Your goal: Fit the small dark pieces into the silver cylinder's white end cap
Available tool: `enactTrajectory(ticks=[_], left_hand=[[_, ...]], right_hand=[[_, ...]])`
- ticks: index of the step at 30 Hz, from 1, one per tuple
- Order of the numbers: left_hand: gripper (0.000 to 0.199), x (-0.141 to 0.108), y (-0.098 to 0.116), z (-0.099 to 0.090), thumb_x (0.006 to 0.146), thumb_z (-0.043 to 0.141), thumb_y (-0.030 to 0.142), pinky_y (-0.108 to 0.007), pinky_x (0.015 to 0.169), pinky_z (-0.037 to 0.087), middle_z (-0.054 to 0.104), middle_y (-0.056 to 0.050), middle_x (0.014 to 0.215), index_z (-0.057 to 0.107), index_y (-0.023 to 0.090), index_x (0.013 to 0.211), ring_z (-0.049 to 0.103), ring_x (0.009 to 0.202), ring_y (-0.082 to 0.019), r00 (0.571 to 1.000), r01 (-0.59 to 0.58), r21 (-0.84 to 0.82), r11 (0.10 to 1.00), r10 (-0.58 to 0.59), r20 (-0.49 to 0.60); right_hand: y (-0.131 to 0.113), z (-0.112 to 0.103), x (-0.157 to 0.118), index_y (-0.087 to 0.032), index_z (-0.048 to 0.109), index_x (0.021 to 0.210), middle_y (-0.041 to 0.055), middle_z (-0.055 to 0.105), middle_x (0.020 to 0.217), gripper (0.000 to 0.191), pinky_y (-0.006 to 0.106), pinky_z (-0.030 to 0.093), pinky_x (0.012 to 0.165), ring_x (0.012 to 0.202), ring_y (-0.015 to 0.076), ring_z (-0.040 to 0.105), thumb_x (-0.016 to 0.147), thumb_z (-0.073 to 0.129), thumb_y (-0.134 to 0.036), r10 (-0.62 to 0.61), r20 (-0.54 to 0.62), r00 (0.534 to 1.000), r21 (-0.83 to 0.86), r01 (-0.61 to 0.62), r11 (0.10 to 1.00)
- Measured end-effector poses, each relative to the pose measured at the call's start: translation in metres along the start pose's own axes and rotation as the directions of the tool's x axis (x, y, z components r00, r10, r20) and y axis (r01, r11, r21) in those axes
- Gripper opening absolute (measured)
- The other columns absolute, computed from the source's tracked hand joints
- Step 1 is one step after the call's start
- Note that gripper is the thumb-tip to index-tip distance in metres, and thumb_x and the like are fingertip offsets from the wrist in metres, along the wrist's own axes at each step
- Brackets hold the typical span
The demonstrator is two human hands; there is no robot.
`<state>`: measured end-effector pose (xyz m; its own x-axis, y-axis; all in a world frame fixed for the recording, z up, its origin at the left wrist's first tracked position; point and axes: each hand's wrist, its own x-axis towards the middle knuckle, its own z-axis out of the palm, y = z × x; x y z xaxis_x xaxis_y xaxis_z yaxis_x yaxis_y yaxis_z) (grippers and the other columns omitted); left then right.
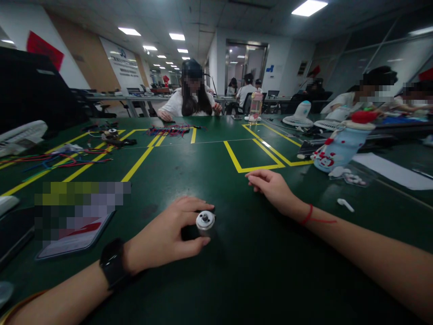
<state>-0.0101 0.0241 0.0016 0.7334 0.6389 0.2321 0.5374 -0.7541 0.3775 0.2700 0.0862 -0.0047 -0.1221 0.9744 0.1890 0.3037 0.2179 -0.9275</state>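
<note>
A small silver cylindrical motor (205, 220) stands upright on the green table, its round end face and short shaft pointing up. My left hand (174, 228) curls around it from the left, with fingers behind and beside it and the thumb at its near side. Farther forward and to the right, my right hand (270, 186) is held over the table with thumb and fingertips pinched together. Whatever may be between those fingertips is too small to make out. The two hands are well apart.
Loose wires (67, 158) lie at the left, near a pixelated flat item (81, 225). A wire bundle (169, 131) is by a person (194, 97) across the table. At the right are a blue bottle (341, 146), a white earbud (345, 204) and white paper (394, 170).
</note>
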Motion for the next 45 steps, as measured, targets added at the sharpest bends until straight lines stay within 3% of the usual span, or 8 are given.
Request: enactTrajectory(ticks=[6,17,29,33,38,40,45], left_hand=[[0.043,0.001,0.0,0.0,0.084,0.064,0.027,-0.044,0.109,0.03,0.055,-0.001,0.134,0.056,0.028,0.126,0.05,0.122,-0.023,1.0,0.006,0.003,1.0,-0.006,0.006],[0.039,0.001,0.002,0.001,0.086,0.063,0.028,-0.04,0.103,0.039,0.056,-0.003,0.132,0.057,0.027,0.125,0.051,0.119,-0.024,1.0,0.021,-0.011,1.0,-0.021,-0.009],[0.038,0.001,0.0,0.002,0.089,0.062,0.031,-0.04,0.102,0.038,0.054,-0.002,0.132,0.056,0.028,0.126,0.049,0.119,-0.023,1.0,0.028,-0.008,1.0,-0.028,0.012],[0.031,0.004,0.002,0.003,0.089,0.061,0.037,-0.043,0.101,0.037,0.054,-0.004,0.131,0.062,0.027,0.118,0.049,0.118,-0.026,0.999,0.042,0.024,0.999,-0.043,0.031],[0.028,0.005,0.004,0.004,0.091,0.059,0.041,-0.046,0.098,0.038,0.052,-0.005,0.131,0.062,0.029,0.116,0.047,0.116,-0.029,0.997,0.046,0.068,0.997,-0.05,0.052],[0.03,0.005,0.004,0.004,0.091,0.059,0.041,-0.045,0.097,0.038,0.052,-0.005,0.131,0.062,0.029,0.118,0.047,0.115,-0.028,0.998,0.038,0.071,0.997,-0.041,0.047],[0.029,0.005,0.005,0.005,0.09,0.059,0.043,-0.044,0.096,0.038,0.053,-0.005,0.129,0.062,0.029,0.116,0.047,0.114,-0.029,0.998,0.029,0.103,0.994,-0.034,0.05]], right_hand=[[0.004,-0.003,0.003,-0.013,0.068,0.093,0.0021,0.063,0.074,0.024,0.025,0.043,0.057,0.061,0.0104,0.052,0.08,0.062,-0.032,0.006,0.028,1.0,0.003,-0.006,1.0],[0.001,-0.001,-0.003,-0.012,0.069,0.094,0.0038,0.067,0.077,0.024,0.027,0.046,0.062,0.065,0.0117,0.057,0.082,0.06,-0.031,-0.055,0.097,0.994,-0.097,0.064,0.993],[0.003,0.002,-0.005,-0.013,0.07,0.095,0.0061,0.069,0.082,0.025,0.027,0.045,0.062,0.069,0.0136,0.059,0.085,0.058,-0.033,-0.09,0.203,0.975,-0.238,0.139,0.961],[-0.01,0.013,-0.016,-0.015,0.069,0.102,0.0047,0.067,0.084,0.029,0.026,0.044,0.059,0.068,0.0125,0.056,0.086,0.059,-0.037,-0.11,0.288,0.951,-0.224,0.178,0.958],[-0.043,0.038,-0.044,-0.02,0.068,0.108,0.0045,0.062,0.099,0.029,0.026,0.048,0.07,0.077,0.0115,0.057,0.083,0.066,-0.034,-0.321,0.435,0.841,-0.066,0.386,0.92],[-0.051,0.044,-0.051,-0.02,0.07,0.104,0.0042,0.061,0.098,0.024,0.026,0.048,0.074,0.081,0.0121,0.057,0.083,0.066,-0.03,-0.363,0.414,0.835,-0.06,0.423,0.904],[-0.056,0.048,-0.053,-0.019,0.072,0.096,0.0029,0.062,0.093,0.017,0.024,0.047,0.068,0.075,0.0108,0.057,0.084,0.065,-0.029,-0.336,0.389,0.857,-0.084,0.397,0.914]])
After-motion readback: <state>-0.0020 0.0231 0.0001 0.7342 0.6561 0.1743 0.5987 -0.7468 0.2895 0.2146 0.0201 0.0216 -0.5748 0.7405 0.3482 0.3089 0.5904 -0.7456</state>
